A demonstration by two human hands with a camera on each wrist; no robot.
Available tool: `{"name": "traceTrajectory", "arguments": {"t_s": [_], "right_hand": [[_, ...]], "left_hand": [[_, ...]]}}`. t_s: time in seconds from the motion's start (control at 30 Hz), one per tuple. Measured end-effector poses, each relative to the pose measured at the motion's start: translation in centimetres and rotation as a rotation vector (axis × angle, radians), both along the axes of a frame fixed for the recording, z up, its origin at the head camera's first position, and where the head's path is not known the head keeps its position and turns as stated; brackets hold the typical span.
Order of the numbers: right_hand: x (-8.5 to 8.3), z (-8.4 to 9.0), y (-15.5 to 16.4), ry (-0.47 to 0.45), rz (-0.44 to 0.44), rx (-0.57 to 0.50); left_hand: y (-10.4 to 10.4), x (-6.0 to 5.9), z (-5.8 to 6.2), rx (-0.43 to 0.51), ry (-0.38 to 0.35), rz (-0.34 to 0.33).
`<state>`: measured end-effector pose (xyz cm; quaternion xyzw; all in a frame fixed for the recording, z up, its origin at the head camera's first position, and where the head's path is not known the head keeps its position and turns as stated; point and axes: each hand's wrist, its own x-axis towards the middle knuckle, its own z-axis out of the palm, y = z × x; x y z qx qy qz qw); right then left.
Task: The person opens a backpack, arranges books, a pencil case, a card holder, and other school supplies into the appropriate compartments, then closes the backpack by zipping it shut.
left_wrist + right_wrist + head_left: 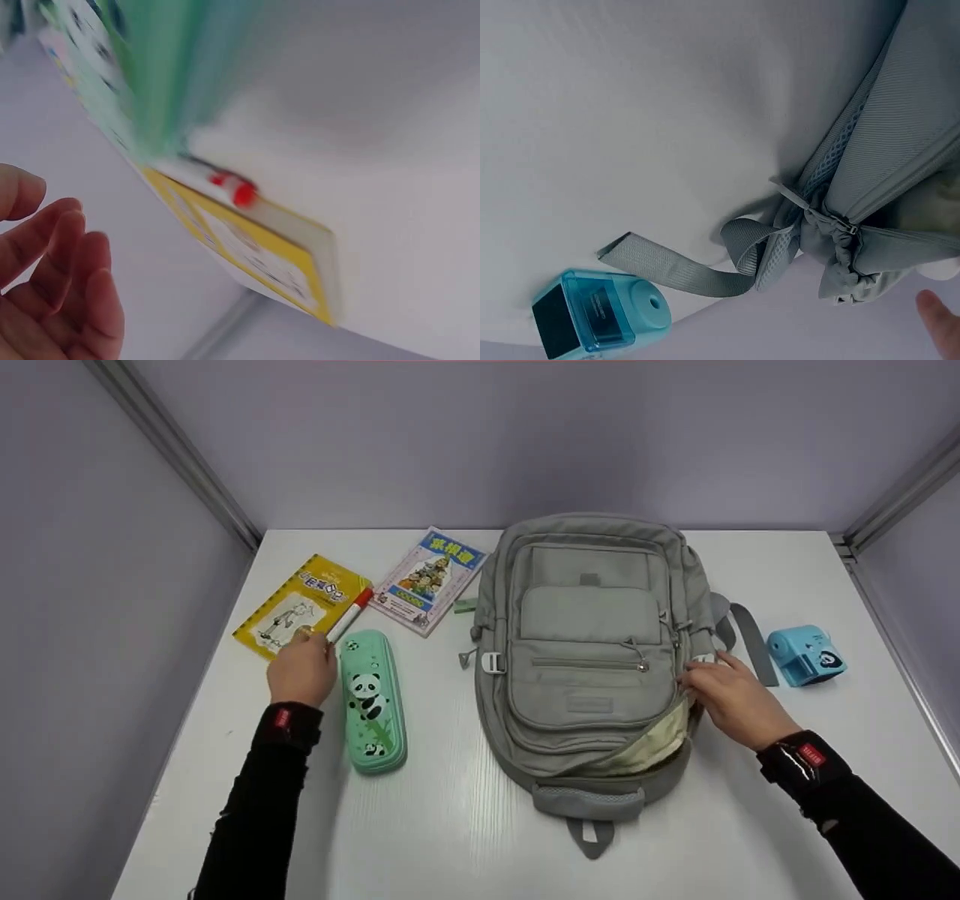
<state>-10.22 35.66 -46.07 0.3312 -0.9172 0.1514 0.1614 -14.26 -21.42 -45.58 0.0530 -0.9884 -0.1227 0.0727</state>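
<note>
My left hand (302, 667) hovers over the lower edge of a yellow book (322, 589), beside a white marker with a red cap (351, 615). In the left wrist view its fingers are loosely bent with nothing between them. Just right of it lies a green pencil case (367, 660) with panda pictures. A grey backpack (589, 615) lies flat, its main compartment partly unzipped and pale yellow lining (652, 746) showing. My right hand (731, 697) pinches the backpack's right edge at the opening; only one fingertip (936, 315) shows in the right wrist view.
A pink and blue comic book (429, 581) lies at the back, left of the backpack. A small green item (465, 605) sticks out near it. On the right are a loose grey strap (754, 645) and a blue pencil sharpener (806, 655). Partition walls border the white table.
</note>
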Motion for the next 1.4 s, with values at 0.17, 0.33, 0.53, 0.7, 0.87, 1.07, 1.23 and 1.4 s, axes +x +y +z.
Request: {"name": "traceTrajectory", "arguments": {"t_s": [0.17, 0.33, 0.53, 0.7, 0.87, 1.07, 1.23, 1.4], "right_hand": [[-0.3, -0.4, -0.2, 0.043, -0.072, -0.043], [-0.6, -0.6, -0.5, 0.081, -0.099, -0.06], [-0.6, -0.9, -0.7, 0.069, -0.154, -0.095], [-0.3, -1.0, -0.9, 0.022, -0.222, -0.128], [-0.3, -1.1, -0.9, 0.007, -0.263, -0.128], [-0.1, -1.3, -0.9, 0.01, -0.27, -0.129], [0.0, -1.6, -1.0, -0.011, -0.281, -0.141], [0.1, -1.7, -1.0, -0.025, -0.313, -0.155]], "left_hand": [[-4.0, -1.9, -0.3, -0.013, -0.071, 0.126], [-7.5, -3.5, -0.8, 0.004, -0.204, 0.233], [-10.2, -5.3, -2.5, 0.069, -0.355, 0.278], [-11.0, -5.9, -4.0, 0.123, -0.419, 0.301], [-11.2, -6.8, -4.8, 0.137, -0.474, 0.318], [-12.8, -7.6, -6.1, 0.179, -0.535, 0.36], [-14.1, -7.9, -6.4, 0.217, -0.597, 0.343], [-14.6, -9.3, -6.0, 0.207, -0.641, 0.338]]}}
